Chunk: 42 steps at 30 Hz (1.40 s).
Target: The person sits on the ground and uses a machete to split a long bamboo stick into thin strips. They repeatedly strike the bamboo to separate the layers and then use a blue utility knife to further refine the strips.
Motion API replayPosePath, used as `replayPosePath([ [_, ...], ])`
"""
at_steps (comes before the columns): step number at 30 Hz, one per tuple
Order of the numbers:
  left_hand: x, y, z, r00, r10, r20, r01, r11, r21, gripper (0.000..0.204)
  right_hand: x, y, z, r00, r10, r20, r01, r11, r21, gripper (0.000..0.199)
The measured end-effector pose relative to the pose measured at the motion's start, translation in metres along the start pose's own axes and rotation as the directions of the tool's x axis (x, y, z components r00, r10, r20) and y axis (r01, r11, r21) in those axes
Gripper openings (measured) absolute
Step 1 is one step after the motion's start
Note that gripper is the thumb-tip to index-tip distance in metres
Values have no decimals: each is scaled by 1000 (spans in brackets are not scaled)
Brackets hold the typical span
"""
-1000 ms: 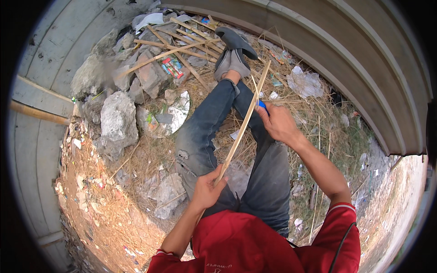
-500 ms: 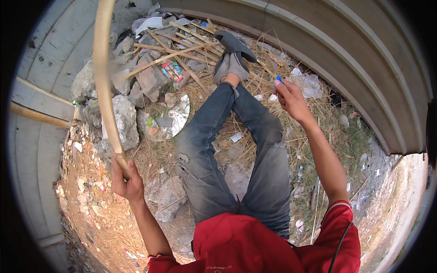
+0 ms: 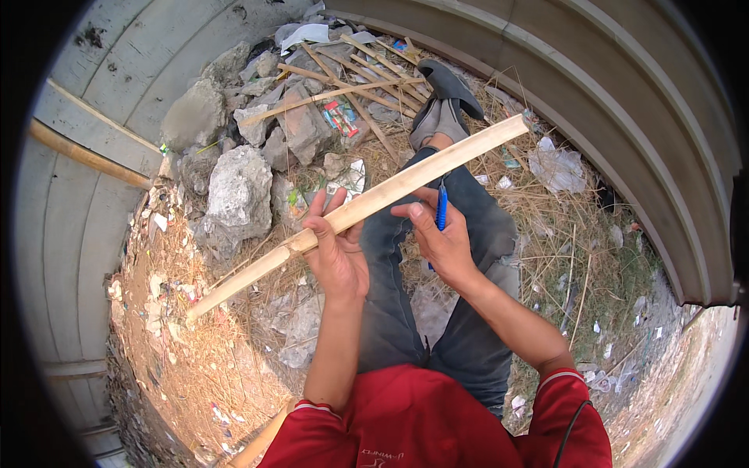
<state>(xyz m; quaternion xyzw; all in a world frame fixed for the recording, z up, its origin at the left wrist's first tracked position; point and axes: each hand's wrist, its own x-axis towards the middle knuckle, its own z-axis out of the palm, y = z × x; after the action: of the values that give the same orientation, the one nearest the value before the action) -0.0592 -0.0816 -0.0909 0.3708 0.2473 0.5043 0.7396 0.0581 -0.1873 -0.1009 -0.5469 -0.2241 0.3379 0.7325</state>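
A split bamboo strip lies slantwise across the middle of the view, its upper right end over my crossed ankles. My left hand grips it left of centre, near a node, with the thumb in front and fingers behind. Just under the strip, my right hand is closed around a blue utility knife. The knife points upward, and its tip is close to the strip's lower edge; whether they touch I cannot tell. Some of my right fingers are hidden behind the strip and palm.
My outstretched legs in jeans lie on dry grass and litter. Several thin bamboo strips are piled beyond, beside grey rocks. Corrugated metal sheeting curves along the far right, a grey wall along the left. A bamboo pole leans there.
The bamboo strip has swung from upright at the left to slantwise in front of me. My left hand has moved inward, and my right hand has come in toward the strip with the knife.
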Motion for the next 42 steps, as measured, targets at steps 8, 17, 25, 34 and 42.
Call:
replayPosePath([
  [8, -50, -15, -3, 649, -697, 305, 749, 654, -102, 58, 27, 19, -19, 975, 102, -197, -62, 978, 197, 25],
  [17, -55, 25, -75, 853, -368, 369, -95, 587, 804, 42, 40, 0, -87, 966, 53, -255, -11, 987, 163, 26],
  [25, -61, 7, -65, 558, -752, 352, 402, 616, 678, 58, 32, -4, -69, 997, 77, 4, -77, 996, -50, 25],
  [34, -50, -3, -54, 711, -634, 303, 474, 751, 459, 58, -36, 4, -54, 920, 133, 369, 134, 778, -614, 28],
  [42, -49, -7, -54, 713, -630, 308, 456, 750, 479, 68, -38, -17, -45, 652, 418, 633, -29, 848, -530, 24],
])
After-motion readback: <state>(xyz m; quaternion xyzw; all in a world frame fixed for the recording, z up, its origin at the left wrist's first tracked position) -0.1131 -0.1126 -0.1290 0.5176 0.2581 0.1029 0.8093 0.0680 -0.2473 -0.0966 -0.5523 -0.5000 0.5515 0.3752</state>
